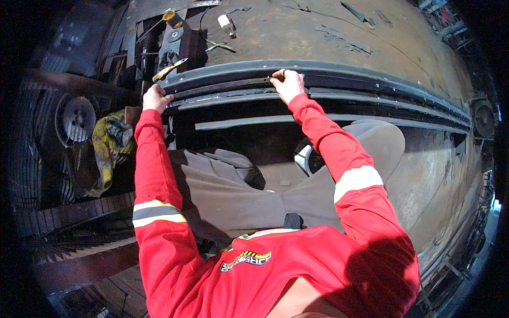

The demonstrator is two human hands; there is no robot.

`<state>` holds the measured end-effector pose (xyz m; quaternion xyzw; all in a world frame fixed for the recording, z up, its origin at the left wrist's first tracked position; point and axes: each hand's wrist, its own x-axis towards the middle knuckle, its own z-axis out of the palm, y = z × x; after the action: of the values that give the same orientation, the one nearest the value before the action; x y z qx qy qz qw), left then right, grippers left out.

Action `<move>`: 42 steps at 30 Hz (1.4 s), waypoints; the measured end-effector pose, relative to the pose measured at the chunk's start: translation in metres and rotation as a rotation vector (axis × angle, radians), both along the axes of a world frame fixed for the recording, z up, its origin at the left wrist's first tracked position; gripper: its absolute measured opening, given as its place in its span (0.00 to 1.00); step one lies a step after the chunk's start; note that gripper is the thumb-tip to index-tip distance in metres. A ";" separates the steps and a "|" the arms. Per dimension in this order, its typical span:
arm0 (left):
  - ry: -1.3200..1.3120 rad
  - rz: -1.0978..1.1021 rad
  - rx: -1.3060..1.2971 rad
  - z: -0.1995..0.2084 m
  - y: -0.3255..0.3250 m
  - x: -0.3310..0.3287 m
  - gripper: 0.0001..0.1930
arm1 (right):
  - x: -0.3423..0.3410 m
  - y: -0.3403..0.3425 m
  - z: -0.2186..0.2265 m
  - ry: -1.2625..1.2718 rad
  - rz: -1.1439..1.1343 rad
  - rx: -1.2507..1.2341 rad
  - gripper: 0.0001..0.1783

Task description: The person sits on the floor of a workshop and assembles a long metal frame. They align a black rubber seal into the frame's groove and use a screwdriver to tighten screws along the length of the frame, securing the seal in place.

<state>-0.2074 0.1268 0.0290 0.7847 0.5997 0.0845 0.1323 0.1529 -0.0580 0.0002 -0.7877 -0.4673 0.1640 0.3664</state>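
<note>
A long grey metal beam [339, 67] with raised ridges lies crosswise in front of me. Along its dark channel runs a thin dark strip [222, 86]. My left hand [155, 99] is closed at the beam's left end, fingertips on the strip's left end. With thumb and forefinger pinched together, my right hand [288, 85] holds the strip farther right, over the channel. A paintbrush [169, 70] with a yellow handle lies just beyond my left hand.
Beyond the beam are a bottle [227, 25] with a white label and a small amber container [172, 18]. A separate grey bar [249, 122] lies nearer me. On the left are a round metal disc [76, 119] and a yellow-grey cloth [110, 143].
</note>
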 end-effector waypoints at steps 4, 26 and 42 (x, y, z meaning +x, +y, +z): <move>-0.053 0.012 -0.022 0.000 -0.001 0.009 0.19 | 0.003 0.001 -0.007 0.003 -0.042 0.043 0.09; -0.720 0.185 -0.378 -0.045 0.020 -0.022 0.10 | 0.002 0.004 -0.019 -0.022 -0.085 0.033 0.09; -0.640 0.209 -0.431 -0.021 0.013 -0.005 0.10 | 0.004 0.003 -0.019 -0.001 -0.086 0.040 0.09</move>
<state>-0.2120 0.1393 0.0079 0.6076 0.6087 0.2101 0.4649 0.1566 -0.0551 -0.0186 -0.7995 -0.4365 0.1385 0.3888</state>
